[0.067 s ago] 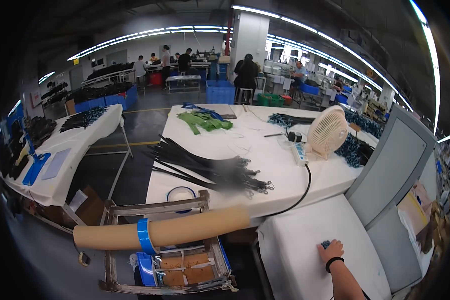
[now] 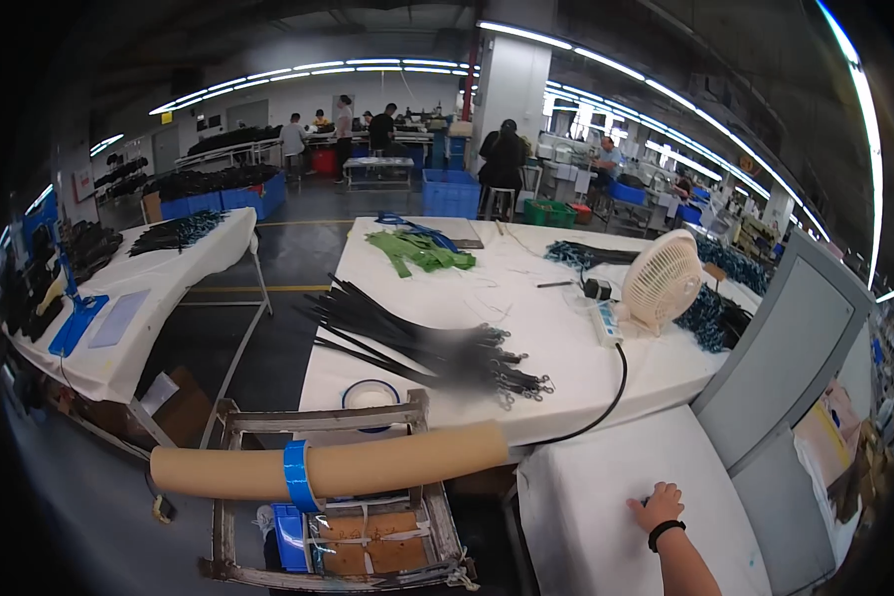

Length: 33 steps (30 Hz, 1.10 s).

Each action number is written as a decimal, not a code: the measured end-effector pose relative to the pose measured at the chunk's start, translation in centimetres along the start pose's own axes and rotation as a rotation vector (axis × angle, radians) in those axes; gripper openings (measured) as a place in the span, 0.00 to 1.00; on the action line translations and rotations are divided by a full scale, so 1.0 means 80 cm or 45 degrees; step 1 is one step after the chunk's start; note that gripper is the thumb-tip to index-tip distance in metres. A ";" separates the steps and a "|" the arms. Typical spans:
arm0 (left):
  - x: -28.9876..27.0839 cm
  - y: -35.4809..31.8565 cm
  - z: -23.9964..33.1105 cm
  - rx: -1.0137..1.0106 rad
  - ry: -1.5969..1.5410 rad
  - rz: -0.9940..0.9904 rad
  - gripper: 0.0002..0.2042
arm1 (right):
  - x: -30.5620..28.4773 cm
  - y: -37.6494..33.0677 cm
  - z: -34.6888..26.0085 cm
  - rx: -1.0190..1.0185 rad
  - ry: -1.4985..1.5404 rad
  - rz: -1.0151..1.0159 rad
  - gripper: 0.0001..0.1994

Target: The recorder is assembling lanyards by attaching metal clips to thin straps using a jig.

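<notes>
My right hand (image 2: 657, 508), with a black band (image 2: 666, 533) round the wrist, rests on the white-covered surface (image 2: 578, 497) at the lower right. Its fingers are curled over, and only a small dark bit of whatever lies beneath them shows. What that thing is, I cannot make out. No part of my left hand appears. On the larger white table (image 2: 556, 382) ahead lies a bundle of black straps (image 2: 397, 333) with metal hooks (image 2: 526, 382) at their right ends. Several green strips (image 2: 422, 253) lie beyond it.
A cardboard tube (image 2: 387, 464) with blue tape (image 2: 298, 475) lies across a worn frame (image 2: 318, 421). A beige fan (image 2: 658, 283) and a power strip (image 2: 606, 323) with a black cable (image 2: 618, 387) stand at the table's right. A grey panel (image 2: 785, 333) rises beside my right hand.
The whole view has shifted slightly. The small dark teal thing that showed by my right fingertips is now mostly hidden under the hand.
</notes>
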<state>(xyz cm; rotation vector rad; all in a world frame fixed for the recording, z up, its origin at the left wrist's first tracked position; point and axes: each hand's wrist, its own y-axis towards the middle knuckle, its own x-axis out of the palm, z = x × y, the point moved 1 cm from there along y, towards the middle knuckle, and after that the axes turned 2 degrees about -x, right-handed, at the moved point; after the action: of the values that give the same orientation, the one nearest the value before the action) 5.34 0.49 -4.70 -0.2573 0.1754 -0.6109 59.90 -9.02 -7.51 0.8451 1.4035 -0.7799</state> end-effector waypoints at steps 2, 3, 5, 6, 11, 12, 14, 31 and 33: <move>-0.005 0.004 0.002 0.014 0.023 0.007 0.12 | -0.033 0.001 -0.052 -0.345 0.190 0.184 0.26; -0.007 0.005 0.004 0.018 0.063 -0.004 0.12 | -0.047 -0.002 -0.083 -0.669 0.386 0.350 0.22; -0.007 0.008 0.011 0.011 0.035 0.005 0.12 | -0.065 -0.003 -0.155 -0.957 0.786 0.195 0.14; -0.006 0.012 0.013 0.000 0.011 0.005 0.12 | -0.073 -0.005 -0.190 -1.021 0.917 0.101 0.12; -0.011 0.016 0.009 -0.016 -0.010 0.086 0.11 | -0.084 0.022 -0.341 -1.257 1.074 0.016 0.12; -0.012 0.013 0.008 -0.021 -0.007 0.118 0.10 | -0.081 0.029 -0.363 -1.337 1.078 0.086 0.12; -0.013 0.012 -0.001 -0.024 -0.022 0.149 0.09 | -0.074 0.043 -0.396 -1.348 1.026 0.145 0.14; -0.039 -0.003 -0.012 0.112 0.194 0.220 0.15 | -0.047 0.109 -0.459 -0.874 1.944 0.140 0.05; -0.042 -0.011 -0.009 0.110 0.237 0.143 0.15 | -0.084 0.108 -0.430 -0.875 2.085 0.144 0.08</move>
<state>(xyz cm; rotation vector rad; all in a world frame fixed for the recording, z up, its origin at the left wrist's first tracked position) 1.96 1.61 -4.87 -0.1056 0.3396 -0.5293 49.92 24.87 -0.08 0.9531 2.7162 0.7850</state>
